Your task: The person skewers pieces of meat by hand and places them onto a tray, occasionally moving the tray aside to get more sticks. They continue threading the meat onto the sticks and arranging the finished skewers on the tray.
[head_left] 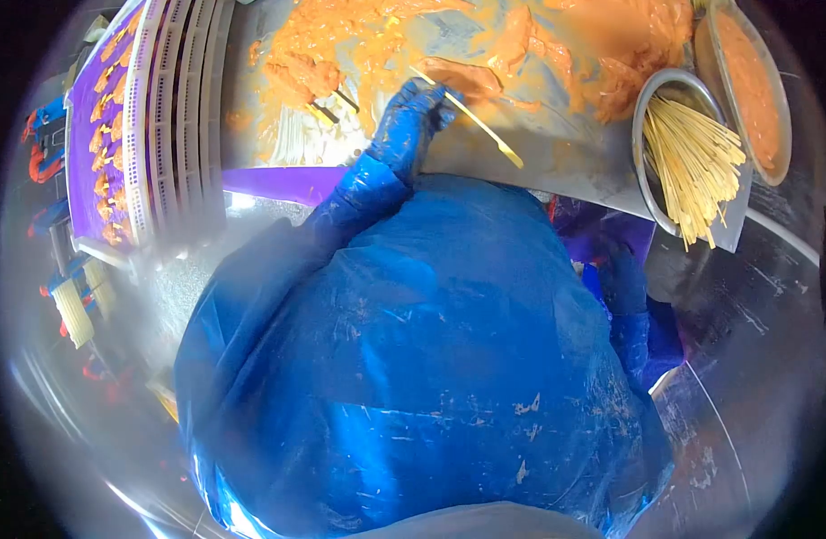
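Observation:
My left hand [411, 117], in a wet blue glove, pinches a wooden skewer [479, 123] over the metal worktop. The stick slants down to the right, its thicker pale end free. Just beyond the fingers, a flat piece of marinated raw meat [462, 79] lies close to the skewer's upper end. Left of this hand, skewered meat [301, 76] rests with dark stick ends pointing toward me, beside a white ridged patch [310, 135]. My right hand [623, 274], gloved too, hangs low below the worktop's front edge by a bright blue object; shadow hides its fingers.
A metal container of skewers [692, 171] leans at the worktop's right end, beside a tub of orange marinade [748, 85]. Loose orange-coated meat [629, 54] covers the back. Stacked white trays [175, 117] stand at left, the outermost holding meat on purple lining [89, 162].

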`<state>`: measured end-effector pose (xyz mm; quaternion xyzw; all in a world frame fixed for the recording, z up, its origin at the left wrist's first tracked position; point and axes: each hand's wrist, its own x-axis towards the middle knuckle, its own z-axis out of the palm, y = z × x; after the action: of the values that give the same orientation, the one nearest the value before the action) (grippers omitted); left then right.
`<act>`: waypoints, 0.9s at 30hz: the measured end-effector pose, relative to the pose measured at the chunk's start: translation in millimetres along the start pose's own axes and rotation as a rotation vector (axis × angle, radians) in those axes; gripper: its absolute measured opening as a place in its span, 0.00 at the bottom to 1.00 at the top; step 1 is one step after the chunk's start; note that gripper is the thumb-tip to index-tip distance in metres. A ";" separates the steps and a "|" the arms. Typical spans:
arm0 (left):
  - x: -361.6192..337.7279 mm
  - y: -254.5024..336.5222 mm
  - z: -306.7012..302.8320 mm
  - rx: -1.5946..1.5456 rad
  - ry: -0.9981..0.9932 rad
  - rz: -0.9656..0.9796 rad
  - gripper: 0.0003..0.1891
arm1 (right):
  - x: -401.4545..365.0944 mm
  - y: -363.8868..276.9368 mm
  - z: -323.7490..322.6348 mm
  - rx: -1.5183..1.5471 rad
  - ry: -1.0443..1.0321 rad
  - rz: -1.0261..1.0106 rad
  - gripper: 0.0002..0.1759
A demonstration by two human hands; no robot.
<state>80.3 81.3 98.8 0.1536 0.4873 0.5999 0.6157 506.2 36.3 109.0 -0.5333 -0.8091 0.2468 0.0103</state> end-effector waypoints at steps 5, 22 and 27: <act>-15.8 -27.0 27.7 0.117 -0.085 -0.174 0.04 | 57.1 -71.6 -19.3 0.324 0.010 0.064 0.16; 61.7 -11.9 13.1 1.260 -0.183 1.008 0.13 | 144.3 -74.8 16.5 0.301 0.376 -0.110 0.10; 69.2 -11.4 10.3 1.381 -0.255 0.879 0.14 | 155.5 -83.6 18.5 0.418 0.397 -0.111 0.13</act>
<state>81.7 144.2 66.1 0.7405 0.5681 0.3296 0.1426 362.3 138.2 88.8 -0.5123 -0.7509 0.2978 0.2916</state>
